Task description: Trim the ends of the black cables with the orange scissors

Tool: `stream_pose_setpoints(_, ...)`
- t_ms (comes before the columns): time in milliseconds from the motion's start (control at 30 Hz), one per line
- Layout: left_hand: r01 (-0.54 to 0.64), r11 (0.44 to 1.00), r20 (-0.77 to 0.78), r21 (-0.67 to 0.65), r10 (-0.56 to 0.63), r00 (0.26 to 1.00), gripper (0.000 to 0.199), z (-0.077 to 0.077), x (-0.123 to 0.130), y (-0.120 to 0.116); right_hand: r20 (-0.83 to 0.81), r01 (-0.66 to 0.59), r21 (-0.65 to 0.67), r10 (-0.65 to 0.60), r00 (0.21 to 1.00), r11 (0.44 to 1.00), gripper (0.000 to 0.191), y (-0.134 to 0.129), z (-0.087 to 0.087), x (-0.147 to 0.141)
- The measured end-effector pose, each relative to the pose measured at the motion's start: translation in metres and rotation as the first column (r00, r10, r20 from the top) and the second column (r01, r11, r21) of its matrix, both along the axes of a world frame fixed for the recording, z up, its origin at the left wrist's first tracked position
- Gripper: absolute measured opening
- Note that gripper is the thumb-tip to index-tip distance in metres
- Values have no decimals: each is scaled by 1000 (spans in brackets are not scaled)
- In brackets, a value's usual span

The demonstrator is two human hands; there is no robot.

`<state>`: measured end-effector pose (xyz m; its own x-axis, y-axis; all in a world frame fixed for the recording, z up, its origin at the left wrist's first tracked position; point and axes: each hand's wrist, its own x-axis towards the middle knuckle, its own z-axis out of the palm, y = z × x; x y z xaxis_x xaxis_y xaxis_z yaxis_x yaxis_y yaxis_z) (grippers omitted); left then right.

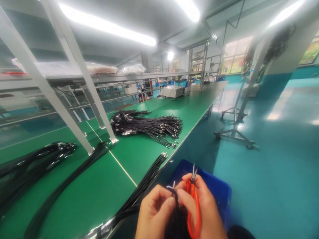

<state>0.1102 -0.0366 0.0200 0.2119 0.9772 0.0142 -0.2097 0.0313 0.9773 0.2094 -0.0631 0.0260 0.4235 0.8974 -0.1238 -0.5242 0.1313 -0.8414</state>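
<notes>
Near the bottom centre, my left hand (156,210) pinches a black cable (176,198) whose end shows thin white strands. Close against it, my right hand (205,204) is wrapped round orange-handled scissors (196,212), their metal blades pointing up and slightly apart. The right fingertips are beside the cable end; whether they touch it is unclear. Left of my hands, a bundle of black cables (147,176) with pale tips lies along the edge of the green table (87,199).
A large pile of black cables (149,126) lies farther back on the table. More cables (59,189) curve at the left by white metal posts (74,116). A blue bin (221,189) is below my hands. A wheeled stand (234,132) stands on the floor at the right.
</notes>
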Motion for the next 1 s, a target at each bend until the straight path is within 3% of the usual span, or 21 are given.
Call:
stream_pose_setpoints(133, 19, 1000, -13, 9, -18, 1000, 24, -4, -3, 3, 282, 136, 100, -159, 946, 986, 18, 2, -11, 5)
stream_pose_setpoints(300, 110, 989, -150, 94, -95, 984, 18, -7, -8, 7, 656, 111, 319, -304, 691, 941, 22, 6, -19, 11)
stream_pose_setpoints(433, 102, 985, -198, 137, -74, 977, 13, -3, -6, 3, 759, 139, 441, -451, 469, 887, 22, 7, -22, 11)
stream_pose_setpoints(533, 21, 992, -184, 128, 3, 983, 16, 0, -5, 0, 771, 130, 496, -504, 389, 859, 21, 7, -25, 11)
stream_pose_setpoints(633, -8, 998, -147, 60, 17, 989, 22, 0, -6, 2, 776, 159, 465, -488, 399, 871, 22, 5, -29, 11)
stream_pose_setpoints(833, -19, 998, -126, 64, 27, 992, 22, 1, -5, 6, 669, 268, 335, -428, 607, 903, 23, -4, -19, 6)
stream_pose_setpoints(900, -8, 996, -143, 93, 21, 989, 19, 2, -3, 4, 663, 255, 343, -425, 616, 904, 25, -3, -12, 4)
stream_pose_setpoints(1000, -38, 991, -147, 127, 57, 987, 15, 5, 1, 1, 690, 262, 377, -458, 561, 888, 27, 0, -7, 4)
